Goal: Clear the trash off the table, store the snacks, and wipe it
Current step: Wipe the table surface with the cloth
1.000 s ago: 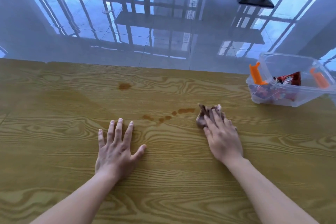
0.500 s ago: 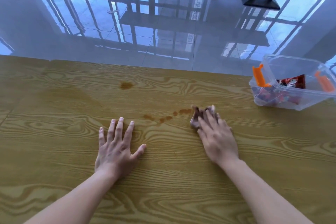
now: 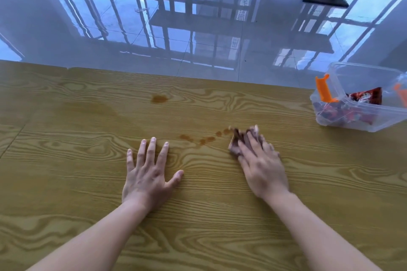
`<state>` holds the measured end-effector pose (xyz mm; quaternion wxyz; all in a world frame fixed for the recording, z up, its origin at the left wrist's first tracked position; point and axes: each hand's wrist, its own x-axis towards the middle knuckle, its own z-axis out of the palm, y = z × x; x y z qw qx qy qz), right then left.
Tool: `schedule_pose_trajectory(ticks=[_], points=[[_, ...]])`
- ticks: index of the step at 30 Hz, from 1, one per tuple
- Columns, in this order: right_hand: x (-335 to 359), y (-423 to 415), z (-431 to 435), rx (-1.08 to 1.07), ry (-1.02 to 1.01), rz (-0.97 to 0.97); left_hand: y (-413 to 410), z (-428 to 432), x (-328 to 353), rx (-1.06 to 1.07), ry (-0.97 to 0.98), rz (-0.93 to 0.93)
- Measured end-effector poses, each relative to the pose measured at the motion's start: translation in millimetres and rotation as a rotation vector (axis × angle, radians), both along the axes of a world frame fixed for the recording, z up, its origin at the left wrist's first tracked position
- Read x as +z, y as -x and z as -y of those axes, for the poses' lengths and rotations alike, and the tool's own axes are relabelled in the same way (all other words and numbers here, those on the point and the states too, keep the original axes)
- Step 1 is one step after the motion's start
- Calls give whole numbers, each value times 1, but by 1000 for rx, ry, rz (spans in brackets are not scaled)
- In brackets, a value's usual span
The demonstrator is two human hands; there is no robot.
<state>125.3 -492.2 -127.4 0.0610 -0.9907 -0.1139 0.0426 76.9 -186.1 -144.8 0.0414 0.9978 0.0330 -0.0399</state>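
the right hand (image 3: 261, 160), fingers straight, presses the brown cloth (image 3: 234, 143) down and has slid it left, so its edge now meets the trail of brown drops (image 3: 204, 138). the left hand (image 3: 147, 174) lies flat and released on the counter (image 3: 66, 160). the snacks (image 3: 366, 97) sit in the clear bin (image 3: 343, 125). the drops and a farther stain (image 3: 159, 98) are not yet wiped.
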Motion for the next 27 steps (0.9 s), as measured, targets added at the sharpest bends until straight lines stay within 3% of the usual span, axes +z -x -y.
schedule_pose_trajectory(ticks=[4, 7, 11, 15, 19, 21, 25, 27], points=[[6, -77, -34, -277, -76, -115, 1, 1, 2, 7, -6, -8], [4, -58, -44, -121, -54, -105, 1, 0, 3, 0, -19, -28], [-7, 37, -21, 54, -6, 7, 1, 1, 4, -3, -6, -23], [-1, 21, -18, 30, 20, -11, 0, 0, 3, -1, -20, -29], [9, -55, -52, -197, -61, -118, 1, 2, 5, 6, -16, -23], [8, -57, -62, -150, -66, -126, 1, 1, 5, 3, -6, -26], [-4, 24, -41, 85, -62, 14, 1, 2, 5, -5, -5, -12], [-6, 42, -25, 97, -25, 1, 0, 1, 4, -9, 2, -4]])
